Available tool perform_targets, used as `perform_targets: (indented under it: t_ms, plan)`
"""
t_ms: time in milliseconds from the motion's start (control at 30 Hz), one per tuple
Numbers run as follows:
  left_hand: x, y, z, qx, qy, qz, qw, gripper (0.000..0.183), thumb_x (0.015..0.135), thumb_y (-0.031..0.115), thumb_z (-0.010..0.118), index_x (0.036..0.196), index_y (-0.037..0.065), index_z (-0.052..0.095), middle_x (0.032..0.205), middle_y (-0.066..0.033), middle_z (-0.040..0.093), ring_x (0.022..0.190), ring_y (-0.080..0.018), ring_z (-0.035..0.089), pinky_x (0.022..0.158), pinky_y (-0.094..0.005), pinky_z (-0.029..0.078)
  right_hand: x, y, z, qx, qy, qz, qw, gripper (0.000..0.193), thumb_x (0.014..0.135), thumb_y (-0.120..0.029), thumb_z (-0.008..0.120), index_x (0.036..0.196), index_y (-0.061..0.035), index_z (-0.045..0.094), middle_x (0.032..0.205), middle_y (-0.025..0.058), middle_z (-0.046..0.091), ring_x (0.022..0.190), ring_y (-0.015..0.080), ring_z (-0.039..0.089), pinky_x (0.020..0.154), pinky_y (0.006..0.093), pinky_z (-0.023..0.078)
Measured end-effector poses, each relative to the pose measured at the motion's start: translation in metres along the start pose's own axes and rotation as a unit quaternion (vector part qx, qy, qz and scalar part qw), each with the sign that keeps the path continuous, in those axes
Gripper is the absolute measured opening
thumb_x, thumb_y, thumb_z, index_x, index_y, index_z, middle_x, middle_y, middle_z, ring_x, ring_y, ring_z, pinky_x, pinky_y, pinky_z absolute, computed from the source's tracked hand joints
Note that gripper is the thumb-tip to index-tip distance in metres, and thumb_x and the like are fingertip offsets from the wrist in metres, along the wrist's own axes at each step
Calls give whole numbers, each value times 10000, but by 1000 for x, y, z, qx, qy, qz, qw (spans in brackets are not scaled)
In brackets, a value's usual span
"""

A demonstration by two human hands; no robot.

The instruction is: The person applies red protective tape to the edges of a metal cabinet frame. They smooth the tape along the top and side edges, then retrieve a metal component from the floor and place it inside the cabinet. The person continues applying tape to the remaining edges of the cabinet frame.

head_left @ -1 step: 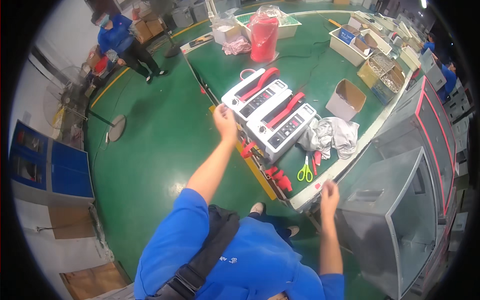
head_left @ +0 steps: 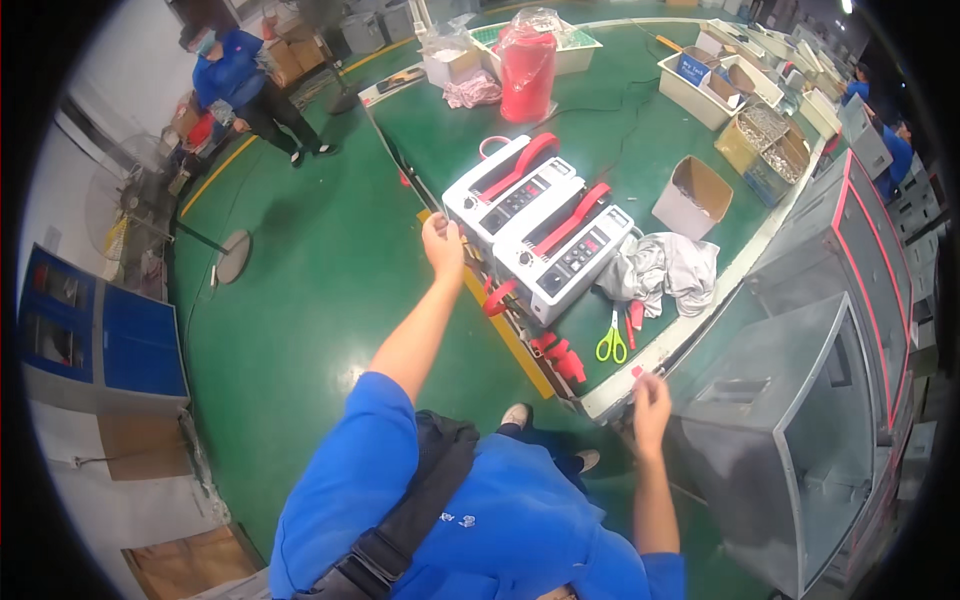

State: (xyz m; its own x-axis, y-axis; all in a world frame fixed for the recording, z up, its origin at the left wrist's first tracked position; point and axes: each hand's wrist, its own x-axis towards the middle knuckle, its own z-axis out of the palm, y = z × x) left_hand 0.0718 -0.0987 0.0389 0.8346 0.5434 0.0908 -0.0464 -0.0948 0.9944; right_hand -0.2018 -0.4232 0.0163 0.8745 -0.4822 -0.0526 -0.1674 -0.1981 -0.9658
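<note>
Two white tape dispensers (head_left: 570,262) with control panels stand side by side on the green table, each carrying a roll of red tape (head_left: 540,150). Beside the front of the left dispenser is my left hand (head_left: 442,243), its fingers curled together; whatever they may hold is hidden. A red strip (head_left: 500,297) loops down from the dispensers' front, below that hand. Past the table's near right corner is my right hand (head_left: 651,408), fingertips pinched, contents too small to make out. A small red piece (head_left: 637,372) lies on the table edge by its fingertips.
Green-handled scissors (head_left: 611,342), red pieces (head_left: 560,358) and a grey cloth (head_left: 665,270) lie near the dispensers. Behind stand a cardboard box (head_left: 692,198) and a red cylinder (head_left: 527,80). Grey metal cabinets (head_left: 740,400) border the right side. A person (head_left: 240,75) stands far left.
My right hand has shifted slightly left and nearer to me. My left hand has moved a little left, and the red strip's loop looks a bit wider.
</note>
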Motion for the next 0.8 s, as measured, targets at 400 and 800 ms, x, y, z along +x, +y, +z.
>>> perform_targets:
  t_ms: [400,800]
  plan:
    - [0,-50,-73,144,-211,76,964,251,810,237,612,884,-1,585,806,-54,578,756,-133,526,703,-265,419,-83,23,2,28,20,108,994,158,833,-26,505,961,45,565,863,107,621,807,155,609,735,256,486]
    - [-262,114,-80,70,-708,-10,703,108,809,62,613,822,15,517,699,-17,564,541,-51,513,469,-200,407,-98,-132,-16,89,-135,-137,977,256,784,-143,611,1017,-47,563,903,91,553,757,194,561,683,288,458]
